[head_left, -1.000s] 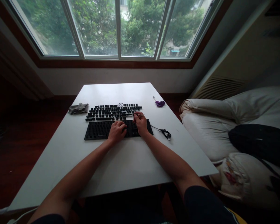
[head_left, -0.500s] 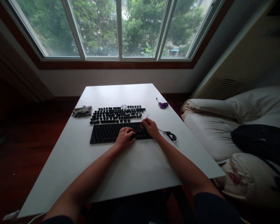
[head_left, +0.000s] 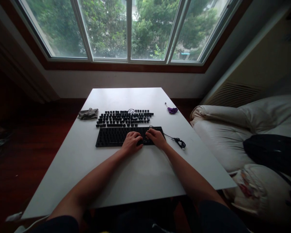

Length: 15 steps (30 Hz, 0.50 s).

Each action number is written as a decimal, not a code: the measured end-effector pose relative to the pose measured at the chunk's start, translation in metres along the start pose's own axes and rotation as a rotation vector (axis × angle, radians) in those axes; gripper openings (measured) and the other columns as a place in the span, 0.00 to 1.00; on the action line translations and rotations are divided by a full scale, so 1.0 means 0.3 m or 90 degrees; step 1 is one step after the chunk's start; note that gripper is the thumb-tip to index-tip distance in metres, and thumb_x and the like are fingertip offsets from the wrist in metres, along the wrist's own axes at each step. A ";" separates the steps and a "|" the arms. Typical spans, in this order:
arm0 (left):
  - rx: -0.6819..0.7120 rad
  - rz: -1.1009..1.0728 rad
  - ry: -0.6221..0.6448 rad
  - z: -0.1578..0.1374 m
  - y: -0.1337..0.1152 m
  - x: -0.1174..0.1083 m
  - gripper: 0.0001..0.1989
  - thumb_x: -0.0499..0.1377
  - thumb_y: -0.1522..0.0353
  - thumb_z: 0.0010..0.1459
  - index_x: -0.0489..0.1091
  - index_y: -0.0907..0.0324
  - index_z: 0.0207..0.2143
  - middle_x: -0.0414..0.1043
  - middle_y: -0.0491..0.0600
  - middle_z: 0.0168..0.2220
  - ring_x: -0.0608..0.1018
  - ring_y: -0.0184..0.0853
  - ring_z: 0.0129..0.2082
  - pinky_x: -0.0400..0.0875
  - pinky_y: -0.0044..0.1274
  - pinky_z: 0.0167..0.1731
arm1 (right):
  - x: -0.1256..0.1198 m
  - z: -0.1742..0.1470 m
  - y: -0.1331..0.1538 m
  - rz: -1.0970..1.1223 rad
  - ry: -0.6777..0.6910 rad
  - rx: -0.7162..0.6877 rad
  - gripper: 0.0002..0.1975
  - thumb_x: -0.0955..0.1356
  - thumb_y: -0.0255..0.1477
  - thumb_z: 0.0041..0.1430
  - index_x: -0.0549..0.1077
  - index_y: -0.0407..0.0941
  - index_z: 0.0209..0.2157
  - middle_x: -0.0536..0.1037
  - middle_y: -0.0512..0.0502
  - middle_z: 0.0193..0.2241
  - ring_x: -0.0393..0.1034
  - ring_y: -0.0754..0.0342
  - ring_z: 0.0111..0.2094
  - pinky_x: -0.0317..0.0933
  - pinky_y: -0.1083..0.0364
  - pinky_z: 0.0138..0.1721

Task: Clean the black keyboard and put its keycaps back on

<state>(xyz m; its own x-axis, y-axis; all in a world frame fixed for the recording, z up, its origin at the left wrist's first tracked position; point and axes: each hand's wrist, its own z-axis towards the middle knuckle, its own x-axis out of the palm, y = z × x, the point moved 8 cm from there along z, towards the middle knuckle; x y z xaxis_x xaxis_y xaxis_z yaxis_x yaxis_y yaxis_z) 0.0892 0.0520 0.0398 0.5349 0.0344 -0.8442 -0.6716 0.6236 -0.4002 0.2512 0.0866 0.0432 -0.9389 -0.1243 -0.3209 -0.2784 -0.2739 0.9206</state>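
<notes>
A black keyboard (head_left: 109,137) with its keycaps off lies on the white table, with both my hands over its right half. My left hand (head_left: 132,141) rests on it, palm down, fingers curved and a little apart, with no object visible in it. My right hand (head_left: 157,137) is pinched above the keys near the right end, around a thin wire keycap puller (head_left: 151,127) whose wire shows at the fingertips. What lies under the fingers is hidden. Rows of loose black keycaps (head_left: 115,125) sit just behind the keyboard.
The keyboard's coiled cable (head_left: 179,142) lies to the right. A grey cloth (head_left: 88,113) sits at the left edge of the table (head_left: 126,181), a purple duster-like thing (head_left: 172,110) at the right. Among the keycaps is a wire loop (head_left: 131,110). A pale sofa (head_left: 213,142) stands on the right.
My right hand has lowered towards the keyboard and turned, so less of the wire shows above its fingers. My left hand stays on the keyboard. The whole view has shifted slightly.
</notes>
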 end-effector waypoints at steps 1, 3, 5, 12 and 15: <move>0.003 0.001 0.000 0.000 -0.001 0.001 0.16 0.65 0.64 0.56 0.76 0.50 0.48 0.72 0.52 0.54 0.68 0.47 0.58 0.59 0.41 0.63 | 0.001 -0.001 0.003 -0.001 0.005 -0.003 0.15 0.70 0.45 0.58 0.77 0.47 0.34 0.79 0.50 0.23 0.73 0.51 0.26 0.66 0.53 0.32; 0.004 0.002 0.001 0.000 -0.001 0.003 0.16 0.65 0.63 0.57 0.76 0.50 0.48 0.72 0.52 0.53 0.68 0.46 0.58 0.59 0.41 0.63 | 0.001 -0.001 0.014 -0.007 0.024 -0.005 0.16 0.70 0.45 0.58 0.77 0.47 0.34 0.78 0.50 0.23 0.72 0.52 0.25 0.65 0.54 0.31; -0.001 0.002 0.006 0.000 0.000 0.005 0.16 0.65 0.63 0.57 0.76 0.50 0.49 0.72 0.52 0.53 0.68 0.46 0.58 0.59 0.41 0.63 | 0.006 -0.003 0.038 -0.034 0.064 -0.025 0.15 0.71 0.45 0.57 0.78 0.47 0.33 0.78 0.50 0.23 0.69 0.53 0.25 0.63 0.55 0.30; -0.001 0.006 0.004 0.000 0.000 0.011 0.15 0.64 0.63 0.58 0.76 0.50 0.49 0.72 0.52 0.53 0.69 0.46 0.58 0.59 0.41 0.62 | 0.031 -0.048 0.139 -0.171 0.172 -0.152 0.09 0.71 0.38 0.59 0.79 0.47 0.33 0.78 0.47 0.30 0.69 0.53 0.30 0.62 0.55 0.32; 0.001 0.012 0.003 0.000 0.002 0.016 0.15 0.64 0.62 0.58 0.76 0.51 0.49 0.72 0.52 0.53 0.69 0.46 0.57 0.60 0.40 0.62 | 0.025 -0.054 0.132 -0.186 0.148 -0.163 0.08 0.70 0.36 0.60 0.77 0.47 0.32 0.77 0.48 0.29 0.69 0.53 0.30 0.62 0.55 0.32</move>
<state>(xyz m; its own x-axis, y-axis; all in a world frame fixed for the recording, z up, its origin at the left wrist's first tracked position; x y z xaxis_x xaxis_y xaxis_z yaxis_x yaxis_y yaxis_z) 0.0913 0.0525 0.0356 0.5196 0.0433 -0.8533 -0.6807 0.6247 -0.3827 0.2363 0.0594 0.0736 -0.7495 -0.2094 -0.6281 -0.4393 -0.5525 0.7084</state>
